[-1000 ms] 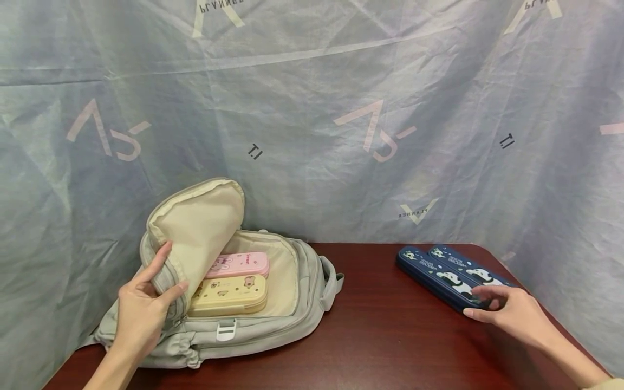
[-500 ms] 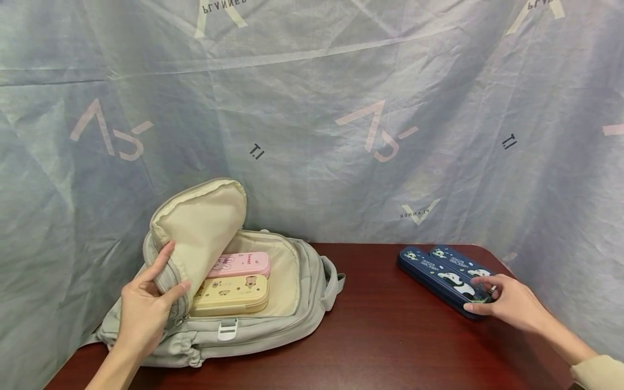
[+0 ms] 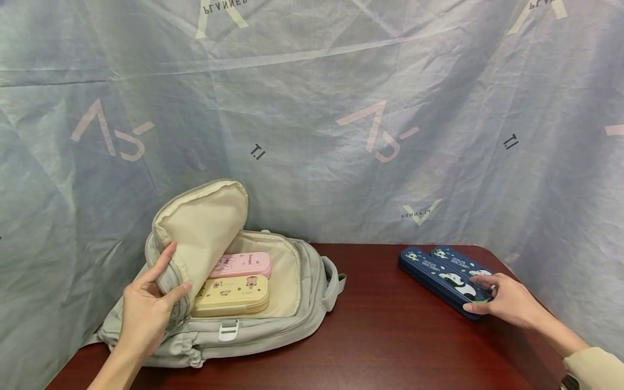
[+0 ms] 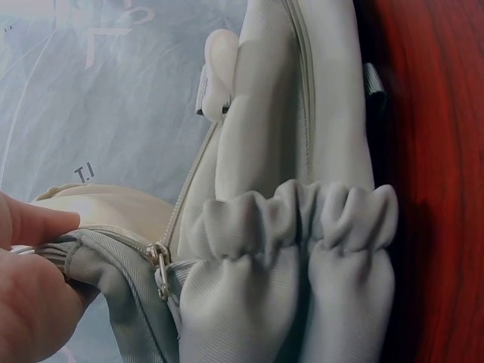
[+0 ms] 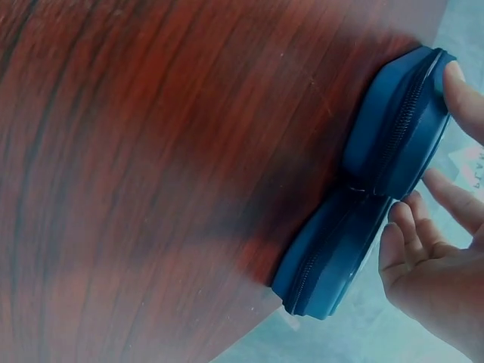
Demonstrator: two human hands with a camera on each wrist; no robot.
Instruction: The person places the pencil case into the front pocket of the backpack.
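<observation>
"Navy pencil case (image 3: 436,275), panda on the lid; where does it lie, and who has it?"

"On the dark red table (image 3: 370,325), towards the right, set aslant; a matching second navy case (image 3: 458,261) lies against its far side; the right hand (image 3: 507,298) is at its near end."

"And the fingers there?"

"Parted by about the width of the case; the thumb presses one long edge, the index finger meets the opposite one, so they pinch it across; the other fingers are bent beside the second navy case; how firm the grip is, I cannot tell."

"What of the left hand (image 3: 148,309)?"

"It pinches the edge of the backpack's cream-lined flap (image 3: 209,222) between thumb and fingers, the flap lifted and folded back; the light grey backpack (image 3: 280,331) lies on the table to the left, well apart from the navy pair; a metal zip pull (image 4: 160,268) hangs near the pinch."

"Anything inside?"

"A yellow case (image 3: 234,294) in front and a pink case (image 3: 246,264) just behind it; the flap hides their left ends; a grey printed cloth (image 3: 312,135) hangs behind everything."
</observation>
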